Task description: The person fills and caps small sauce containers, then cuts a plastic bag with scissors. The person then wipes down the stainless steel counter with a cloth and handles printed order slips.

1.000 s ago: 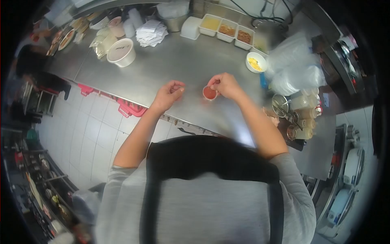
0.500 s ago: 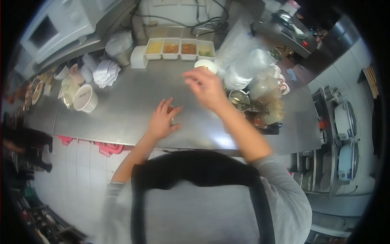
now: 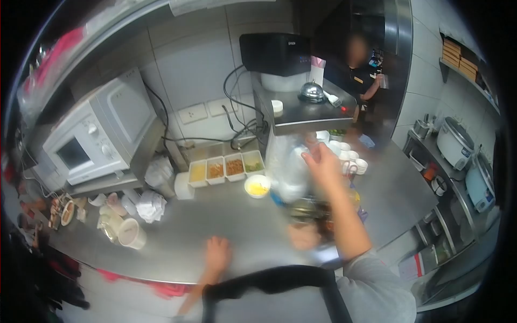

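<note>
My left hand (image 3: 218, 255) rests on the steel counter (image 3: 177, 237) near its front edge, fingers lying forward and nothing seen in them. Raised over the right part of the counter, my right hand (image 3: 324, 164) has its thumb and fingers drawn together; what they hold, if anything, is too blurred to make out. Clear plastic bags (image 3: 291, 169) are just left of it. A white bowl with yellow contents (image 3: 257, 186) stands to the left of the bags. Blurred containers (image 3: 307, 209) sit below my right hand.
Four-part food trays (image 3: 234, 167) line the wall. A white tub (image 3: 131, 233) and crumpled papers (image 3: 151, 206) stand at left, a microwave (image 3: 81, 148) behind. White cups (image 3: 353, 161) are at right. A bell (image 3: 312, 92) sits on a raised shelf; a person (image 3: 360, 78) stands beyond.
The view has tilted up, showing the wall and raised shelf. My right hand has moved from beside the bowl to the right, past the bags. My left hand's fingers are less spread.
</note>
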`<state>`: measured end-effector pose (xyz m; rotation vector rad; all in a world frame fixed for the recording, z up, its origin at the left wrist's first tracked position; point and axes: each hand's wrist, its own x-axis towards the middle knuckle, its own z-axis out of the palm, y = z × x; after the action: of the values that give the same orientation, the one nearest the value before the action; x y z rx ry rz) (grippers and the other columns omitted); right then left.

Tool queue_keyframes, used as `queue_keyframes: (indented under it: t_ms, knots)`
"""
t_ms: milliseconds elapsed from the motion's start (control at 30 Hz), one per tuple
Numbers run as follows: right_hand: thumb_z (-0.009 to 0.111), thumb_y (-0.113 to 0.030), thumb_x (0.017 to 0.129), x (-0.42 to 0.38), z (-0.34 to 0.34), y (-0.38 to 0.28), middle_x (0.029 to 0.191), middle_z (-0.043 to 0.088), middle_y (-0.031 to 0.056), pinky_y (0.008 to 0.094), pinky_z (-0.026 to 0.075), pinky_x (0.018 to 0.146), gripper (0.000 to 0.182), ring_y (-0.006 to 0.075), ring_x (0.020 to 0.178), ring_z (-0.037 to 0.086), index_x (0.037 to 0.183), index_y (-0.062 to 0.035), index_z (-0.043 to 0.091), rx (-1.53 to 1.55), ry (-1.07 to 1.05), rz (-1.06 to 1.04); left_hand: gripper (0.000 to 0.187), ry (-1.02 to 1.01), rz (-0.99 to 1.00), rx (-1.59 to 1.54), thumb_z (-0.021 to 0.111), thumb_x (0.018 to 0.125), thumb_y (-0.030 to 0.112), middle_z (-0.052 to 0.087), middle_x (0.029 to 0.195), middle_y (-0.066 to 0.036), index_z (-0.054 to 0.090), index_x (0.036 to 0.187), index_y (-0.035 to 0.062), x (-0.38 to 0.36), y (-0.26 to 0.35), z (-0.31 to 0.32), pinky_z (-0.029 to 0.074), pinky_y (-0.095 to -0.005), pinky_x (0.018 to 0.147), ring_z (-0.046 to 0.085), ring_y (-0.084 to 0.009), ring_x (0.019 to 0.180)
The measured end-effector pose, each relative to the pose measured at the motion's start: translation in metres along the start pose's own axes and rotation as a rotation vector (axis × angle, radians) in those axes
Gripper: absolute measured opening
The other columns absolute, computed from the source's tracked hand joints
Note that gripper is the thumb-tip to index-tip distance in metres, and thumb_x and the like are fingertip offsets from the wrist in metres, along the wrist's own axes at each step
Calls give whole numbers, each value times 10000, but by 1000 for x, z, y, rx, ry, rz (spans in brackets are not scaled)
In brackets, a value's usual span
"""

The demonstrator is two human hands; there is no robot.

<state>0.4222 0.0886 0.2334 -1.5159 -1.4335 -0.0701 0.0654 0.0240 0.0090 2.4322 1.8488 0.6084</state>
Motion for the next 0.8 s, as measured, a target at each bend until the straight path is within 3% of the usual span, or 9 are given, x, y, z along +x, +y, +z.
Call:
queue_keyframes:
  t_ms: [167, 500, 600, 700, 800]
  knots:
    - [667, -205, 767, 1, 25, 19, 736, 582, 128, 401, 450, 614, 200, 300, 686, 582, 811, -53, 545, 75, 42, -67, 304, 68, 88, 100, 689, 720, 186, 485, 1051, -140, 585, 996, 115, -2, -2, 6, 432, -431, 827, 449, -350, 995]
    - [686, -95, 743, -8, 14, 11, 667, 519, 89, 323, 423, 544, 147, 206, 583, 522, 745, -11, 565, 224, 148, -90, 295, 8, -28, 65, 662, 749, 203, 497, 1074, -121, 578, 1021, 123, -1, -3, 12, 430, -424, 830, 460, -343, 977]
    - [678, -73, 751, -9, 10, 6, 682, 536, 84, 302, 433, 545, 131, 172, 586, 539, 728, -2, 570, 249, 133, -64, 295, 7, -33, 40, 662, 748, 201, 497, 1075, -122, 578, 1019, 122, -1, -3, 11, 423, -427, 838, 459, -344, 979]
    - [664, -66, 780, -5, 10, 0, 696, 554, 63, 288, 442, 550, 121, 141, 619, 564, 754, 1, 567, 335, 98, 96, 288, 3, -36, 17, 662, 748, 198, 497, 1077, -123, 579, 1012, 119, -1, 1, 6, 417, -430, 849, 457, -345, 981]
    - [644, -56, 810, 8, 18, -3, 756, 572, 58, 273, 451, 579, 101, 126, 658, 575, 786, -2, 562, 924, 64, 249, 329, -15, -37, 3, 670, 743, 210, 488, 1092, -129, 570, 1044, 123, 0, 1, 6, 407, -435, 869, 449, -352, 991]
